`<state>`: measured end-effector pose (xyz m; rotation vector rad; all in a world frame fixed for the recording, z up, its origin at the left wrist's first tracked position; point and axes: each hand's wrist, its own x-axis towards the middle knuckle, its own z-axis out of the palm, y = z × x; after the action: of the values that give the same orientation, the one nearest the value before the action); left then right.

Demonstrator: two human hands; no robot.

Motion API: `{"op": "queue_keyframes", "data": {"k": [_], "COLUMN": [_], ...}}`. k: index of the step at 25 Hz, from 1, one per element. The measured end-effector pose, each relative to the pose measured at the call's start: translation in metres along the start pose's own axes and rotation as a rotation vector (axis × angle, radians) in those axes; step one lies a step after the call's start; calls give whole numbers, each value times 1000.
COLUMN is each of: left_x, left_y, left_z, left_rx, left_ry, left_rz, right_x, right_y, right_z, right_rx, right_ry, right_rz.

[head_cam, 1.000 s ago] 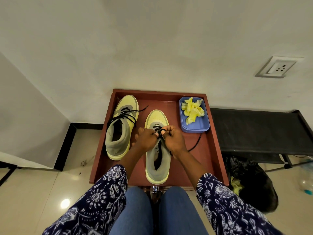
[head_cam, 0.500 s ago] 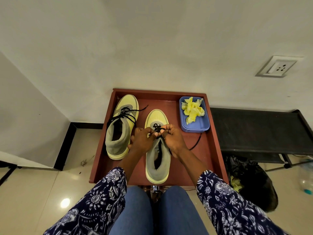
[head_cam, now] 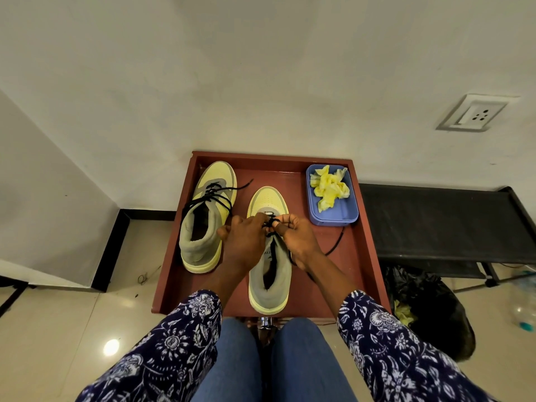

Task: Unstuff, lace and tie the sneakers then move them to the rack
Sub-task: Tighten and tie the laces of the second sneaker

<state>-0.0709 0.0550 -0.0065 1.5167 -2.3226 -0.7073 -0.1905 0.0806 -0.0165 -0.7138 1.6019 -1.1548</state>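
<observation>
We are working over the red-brown table [head_cam: 365,248], with both of our hands meeting at the lace area of the right-hand sneaker [head_cam: 268,274], which is sitting near the table's front edge, toe pointing to the wall. Our left hand [head_cam: 243,245] is pinching the black lace [head_cam: 269,224] from the left, fingers curled in a narrow grip, and our right hand [head_cam: 295,242] is pinching it from the right (the fingertips are nearly touching above the tongue). A loose end of this lace is trailing off to the right across the table. The other sneaker [head_cam: 207,219] is standing just to the left and a little farther back, its own black lace threaded and lying loose over it. At the far right corner a blue tray [head_cam: 348,210] is holding crumpled yellow paper [head_cam: 329,188]. Beside the table, to the right, a black rack [head_cam: 443,221] is standing against the wall, and a black bag [head_cam: 435,311] is sitting on the floor below it.
</observation>
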Motion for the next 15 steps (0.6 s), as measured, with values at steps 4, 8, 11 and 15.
{"op": "queue_keyframes", "data": {"k": [4, 8, 11, 15], "left_x": [3, 9, 12, 12], "left_y": [3, 6, 7, 2], "left_z": [0, -5, -8, -1], "left_rx": [144, -30, -192, -209], "left_ry": [-124, -239, -296, -262], "left_rz": [-35, -183, -291, -294], "right_x": [1, 3, 2, 4], "right_y": [5, 10, 8, 8], "right_z": [-1, 0, 0, 0], "right_rx": [-73, -161, -147, -135], "right_ry": [39, 65, 63, 66], "right_rz": [-32, -113, -116, -95]}}
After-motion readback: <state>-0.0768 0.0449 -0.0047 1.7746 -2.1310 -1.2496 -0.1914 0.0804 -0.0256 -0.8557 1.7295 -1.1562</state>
